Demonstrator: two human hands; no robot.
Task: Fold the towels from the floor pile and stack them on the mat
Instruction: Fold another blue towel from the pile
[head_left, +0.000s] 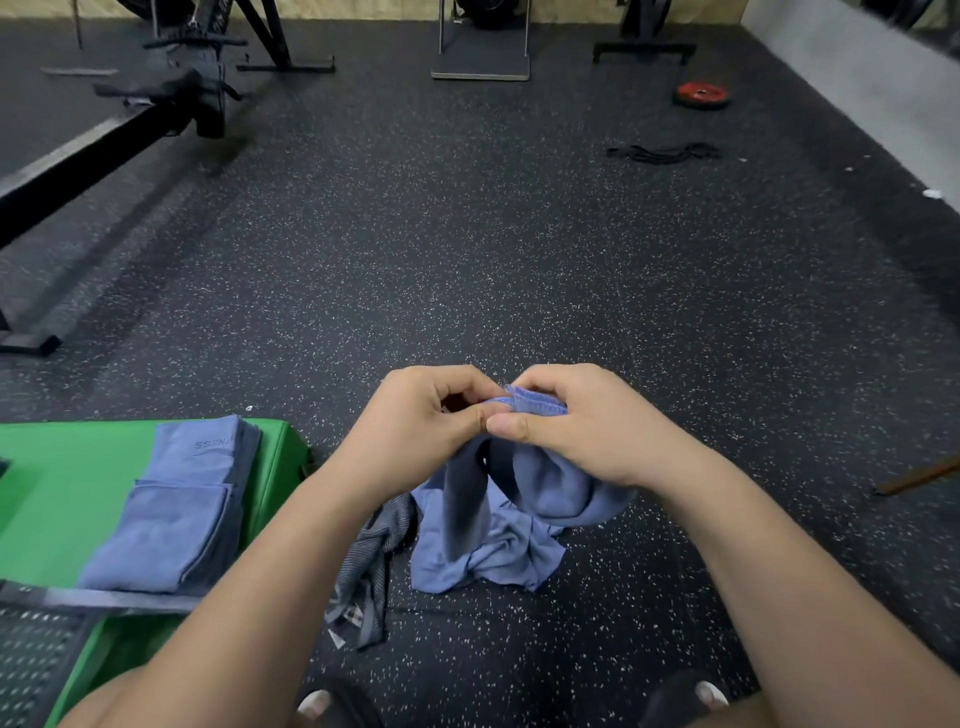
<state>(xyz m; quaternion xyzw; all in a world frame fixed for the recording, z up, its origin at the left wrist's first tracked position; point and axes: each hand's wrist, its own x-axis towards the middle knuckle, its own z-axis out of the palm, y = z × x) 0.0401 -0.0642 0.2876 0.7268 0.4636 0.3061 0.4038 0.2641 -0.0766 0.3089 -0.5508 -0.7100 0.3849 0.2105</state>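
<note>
A gym. Speckled black rubber floor (467, 249) fills the frame. A red weight plate (702, 94) lies at upper right, and an exercise machine (78, 156) with a long black rail crosses the upper left. Another equipment stand (480, 67) sits at top centre, and a green padded mat (62, 478) at lower left.

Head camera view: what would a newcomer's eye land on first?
At centre, the left hand and right hand pinch the hem of a blue towel hanging to the floor. At lower left, a stack of folded towels lies on the bright green mat.
</note>
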